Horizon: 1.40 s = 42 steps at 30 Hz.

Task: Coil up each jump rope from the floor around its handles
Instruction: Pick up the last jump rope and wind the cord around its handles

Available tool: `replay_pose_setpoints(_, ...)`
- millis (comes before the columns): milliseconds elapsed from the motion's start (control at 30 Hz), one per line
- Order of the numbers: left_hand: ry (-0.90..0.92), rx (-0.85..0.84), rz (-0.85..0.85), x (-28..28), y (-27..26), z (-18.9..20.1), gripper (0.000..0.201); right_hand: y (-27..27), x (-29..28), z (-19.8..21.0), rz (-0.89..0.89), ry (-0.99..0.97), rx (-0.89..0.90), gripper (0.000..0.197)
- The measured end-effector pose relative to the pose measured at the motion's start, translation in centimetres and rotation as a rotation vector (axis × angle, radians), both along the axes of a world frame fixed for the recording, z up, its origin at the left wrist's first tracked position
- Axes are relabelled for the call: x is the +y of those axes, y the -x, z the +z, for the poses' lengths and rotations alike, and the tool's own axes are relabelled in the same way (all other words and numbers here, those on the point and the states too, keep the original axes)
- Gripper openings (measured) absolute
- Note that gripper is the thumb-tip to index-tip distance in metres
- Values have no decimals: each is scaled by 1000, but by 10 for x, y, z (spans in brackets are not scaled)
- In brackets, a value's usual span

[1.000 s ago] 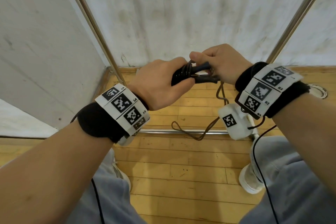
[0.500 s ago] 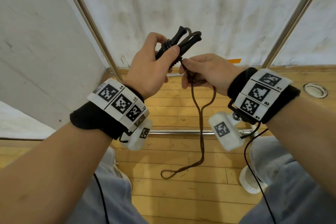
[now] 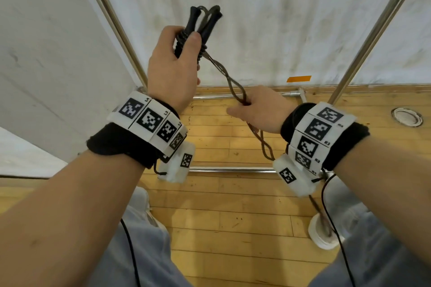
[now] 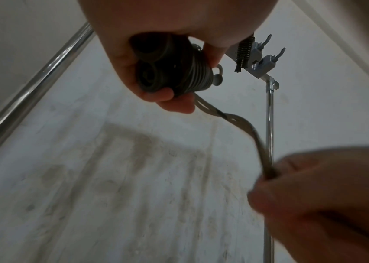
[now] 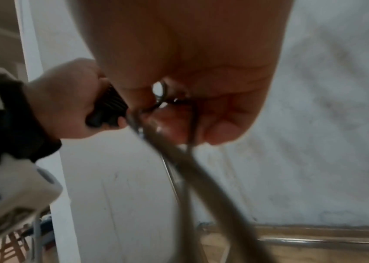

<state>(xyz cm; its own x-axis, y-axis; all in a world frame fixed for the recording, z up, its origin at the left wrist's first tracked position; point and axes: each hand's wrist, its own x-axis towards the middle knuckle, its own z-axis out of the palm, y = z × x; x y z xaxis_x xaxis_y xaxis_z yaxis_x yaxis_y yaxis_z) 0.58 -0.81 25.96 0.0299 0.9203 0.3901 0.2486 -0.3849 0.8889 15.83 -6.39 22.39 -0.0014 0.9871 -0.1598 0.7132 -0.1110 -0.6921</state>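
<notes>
My left hand [image 3: 177, 63] grips the two black jump rope handles [image 3: 200, 23] held together and raised upright, with several turns of rope coiled round them [image 4: 192, 71]. A doubled, twisted brown rope [image 3: 229, 77] runs from the coil down and right into my right hand [image 3: 254, 112], whose fingers curl round it [image 5: 179, 113]. Below that hand the rope [image 3: 265, 147] hangs on down past the wrist camera toward my right shoe [image 3: 324, 235]. The rope's end is hidden there.
A white wall stands close ahead, with slanted metal poles [image 3: 109, 21] left and right [image 3: 373, 30]. Horizontal metal bars [image 3: 228, 170] lie on the wooden floor. A round floor fitting [image 3: 407, 116] sits at right. My legs are below.
My left hand has lifted the handles higher and upright. My right hand has slid down and right along the rope, pulling it taut and drawing the hanging loop up off the floor.
</notes>
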Motion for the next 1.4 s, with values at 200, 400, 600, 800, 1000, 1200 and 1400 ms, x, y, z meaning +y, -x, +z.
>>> replay_pose_setpoints(200,173,31,52,17,16,5,21,-9,-3,-10,-52,155,-262,49)
replay_pose_setpoints(400,275,271,-240,-12,-7,-8,20,5,-4,1,-12,-111,189,56)
replay_pose_setpoints(600,277,189,-411,-21,-9,2,14,9,-5,5,38,-140,387,16)
replay_pose_setpoints(800,171,233,-329,-14,-2,7,9,11,-4,1,-54,-58,526,16)
replay_pose_setpoints(1000,38,417,-233,-9,1,0,20,5,-2,6,-90,-115,458,18)
replay_pose_setpoints(1200,-13,490,-147,-2,6,-4,27,2,-3,6,-99,52,789,7)
replay_pose_setpoints(1400,-64,605,-24,5,12,-8,33,2,-2,6,-27,20,446,30)
